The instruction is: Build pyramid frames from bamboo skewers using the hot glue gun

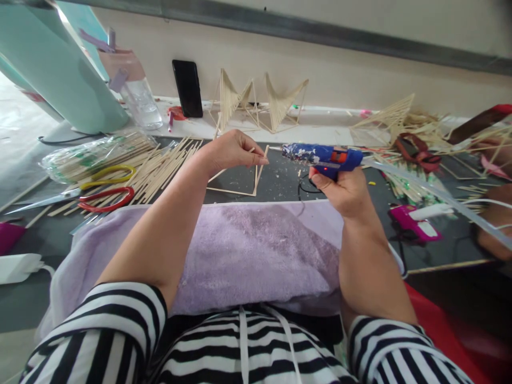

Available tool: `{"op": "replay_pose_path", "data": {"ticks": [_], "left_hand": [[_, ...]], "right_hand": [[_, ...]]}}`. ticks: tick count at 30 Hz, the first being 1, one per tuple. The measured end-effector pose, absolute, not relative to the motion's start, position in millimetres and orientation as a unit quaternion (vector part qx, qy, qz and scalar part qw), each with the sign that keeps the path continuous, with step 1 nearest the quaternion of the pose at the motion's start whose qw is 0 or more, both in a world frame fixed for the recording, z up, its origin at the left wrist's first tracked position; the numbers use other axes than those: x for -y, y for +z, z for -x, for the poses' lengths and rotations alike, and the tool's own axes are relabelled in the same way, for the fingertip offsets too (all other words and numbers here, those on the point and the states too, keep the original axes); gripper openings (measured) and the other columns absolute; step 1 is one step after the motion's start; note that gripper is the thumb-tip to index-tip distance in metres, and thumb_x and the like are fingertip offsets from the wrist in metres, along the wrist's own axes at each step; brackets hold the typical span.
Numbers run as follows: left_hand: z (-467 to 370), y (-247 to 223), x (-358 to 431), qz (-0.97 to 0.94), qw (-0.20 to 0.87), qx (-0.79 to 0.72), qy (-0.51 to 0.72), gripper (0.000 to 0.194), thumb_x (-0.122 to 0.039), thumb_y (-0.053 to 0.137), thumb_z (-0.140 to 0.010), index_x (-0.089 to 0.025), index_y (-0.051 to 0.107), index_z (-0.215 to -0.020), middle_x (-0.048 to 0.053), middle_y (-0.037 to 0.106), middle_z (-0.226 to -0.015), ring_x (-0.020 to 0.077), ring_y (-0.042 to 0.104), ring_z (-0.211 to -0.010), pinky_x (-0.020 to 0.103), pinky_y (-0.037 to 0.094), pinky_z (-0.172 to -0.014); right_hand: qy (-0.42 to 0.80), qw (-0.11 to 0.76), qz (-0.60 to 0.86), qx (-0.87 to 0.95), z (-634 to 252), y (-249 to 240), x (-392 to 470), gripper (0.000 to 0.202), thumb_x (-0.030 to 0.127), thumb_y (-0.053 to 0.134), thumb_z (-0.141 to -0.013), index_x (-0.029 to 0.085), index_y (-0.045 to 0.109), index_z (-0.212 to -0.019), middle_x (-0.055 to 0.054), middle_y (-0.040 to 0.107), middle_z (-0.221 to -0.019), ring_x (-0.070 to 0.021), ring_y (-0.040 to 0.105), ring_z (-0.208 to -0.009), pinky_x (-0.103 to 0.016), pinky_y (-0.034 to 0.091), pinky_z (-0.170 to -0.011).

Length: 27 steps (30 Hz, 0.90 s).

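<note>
My right hand (348, 189) is wrapped round the grip of a blue hot glue gun (320, 156), whose nozzle points left. A clear glue stick (432, 186) runs out of its back end to the right. My left hand (234, 149) is closed in a pinch at a frame of thin wooden sticks (232, 191), just left of the nozzle. The frame's lower corner rests low near the towel, and part of it is hidden behind the hand. Nozzle and frame look a little apart.
A lilac towel (256, 256) covers the table's front edge. To the left lie scissors (106, 200), loose wooden sticks (168, 170) and a bagged bundle (96, 154). Behind stand a phone (188, 88), a bottle (136, 90) and stick models (280, 101). Another person's arm (496, 218) is at right.
</note>
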State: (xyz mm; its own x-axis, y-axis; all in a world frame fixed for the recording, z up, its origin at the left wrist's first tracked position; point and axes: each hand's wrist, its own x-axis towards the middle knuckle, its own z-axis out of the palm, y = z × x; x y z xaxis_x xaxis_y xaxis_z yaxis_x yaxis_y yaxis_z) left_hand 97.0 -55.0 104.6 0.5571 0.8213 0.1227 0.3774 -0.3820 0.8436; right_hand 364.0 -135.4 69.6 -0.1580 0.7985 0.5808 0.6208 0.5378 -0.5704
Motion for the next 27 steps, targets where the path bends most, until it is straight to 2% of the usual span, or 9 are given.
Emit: {"op": "replay_pose_path", "data": {"ticks": [5,14,21,27], "left_hand": [[-96.8,104.0,54.4,-0.785,0.404,-0.38,0.275,0.02,-0.031,0.076,-0.068,-0.015,0.078,-0.081,0.003,0.066,-0.064,0.0132,0.059,-0.067,0.027,0.044,-0.065],[-97.2,100.3,50.6,-0.784,0.404,-0.38,0.278,0.02,-0.031,0.075,-0.068,-0.015,0.078,-0.08,0.003,0.066,-0.065,0.0136,0.059,-0.067,0.029,0.043,-0.067],[-96.2,99.7,49.3,-0.786,0.399,-0.381,0.28,0.022,-0.031,0.075,-0.067,-0.014,0.078,-0.081,0.002,0.067,-0.065,0.0134,0.06,-0.069,0.028,0.045,-0.068],[-95.2,99.2,47.4,-0.788,0.395,-0.379,0.28,0.023,-0.03,0.075,-0.067,-0.015,0.078,-0.083,0.003,0.069,-0.069,0.0146,0.061,-0.073,0.028,0.045,-0.069]], "right_hand": [[0.08,0.455,0.468,0.753,-367.1,63.3,131.0,0.021,0.049,0.065,-0.082,0.029,0.064,-0.087,-0.004,0.065,-0.078,-0.0222,0.06,-0.069,-0.043,0.053,-0.068],[0.072,0.458,0.481,0.744,-365.0,62.0,130.8,0.023,0.049,0.067,-0.081,0.03,0.065,-0.094,-0.005,0.066,-0.081,-0.0261,0.062,-0.075,-0.047,0.053,-0.073],[0.072,0.476,0.47,0.74,-359.9,63.5,131.6,0.03,0.045,0.069,-0.079,0.03,0.064,-0.105,-0.007,0.068,-0.093,-0.0274,0.065,-0.085,-0.047,0.054,-0.081],[0.032,0.475,0.463,0.747,-357.6,61.0,133.8,0.022,0.042,0.067,-0.08,0.029,0.065,-0.098,-0.008,0.067,-0.097,-0.0291,0.064,-0.094,-0.049,0.053,-0.088]]}}
